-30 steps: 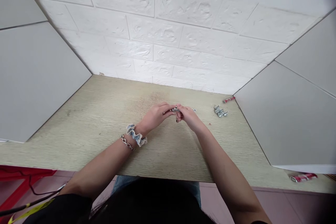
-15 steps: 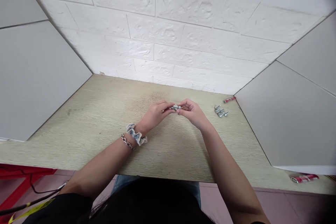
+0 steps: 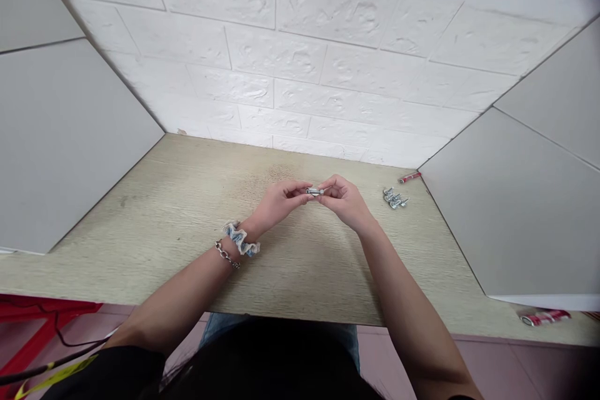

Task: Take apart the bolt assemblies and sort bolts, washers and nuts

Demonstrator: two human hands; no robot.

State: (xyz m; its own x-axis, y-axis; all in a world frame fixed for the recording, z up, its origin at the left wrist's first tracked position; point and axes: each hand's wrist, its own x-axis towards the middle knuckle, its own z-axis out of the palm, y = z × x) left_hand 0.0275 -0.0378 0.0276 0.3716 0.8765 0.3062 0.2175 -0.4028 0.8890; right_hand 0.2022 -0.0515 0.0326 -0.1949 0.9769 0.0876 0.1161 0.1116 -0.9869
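Over the middle of the wooden table, a small silver metal bolt-like piece [image 3: 314,192] is pinched between both hands. My left hand [image 3: 281,203] grips its left end with thumb and fingertips. At the right end, my right hand [image 3: 344,200] pinches it between thumb and forefinger. The fingertips hide parts of both ends. To the right of my right hand, several silver screws or bolts [image 3: 395,199] lie in a small pile on the table.
A red cylinder [image 3: 409,178] lies behind the pile by the right panel [image 3: 525,212], and another red cylinder [image 3: 546,317] is at the lower right. A left panel [image 3: 75,150] and a white brick-patterned wall [image 3: 300,56] border the wooden table [image 3: 154,219].
The fingers of my left hand have shifted on the metal piece. The thin reddish end that stuck out beside them earlier no longer shows.
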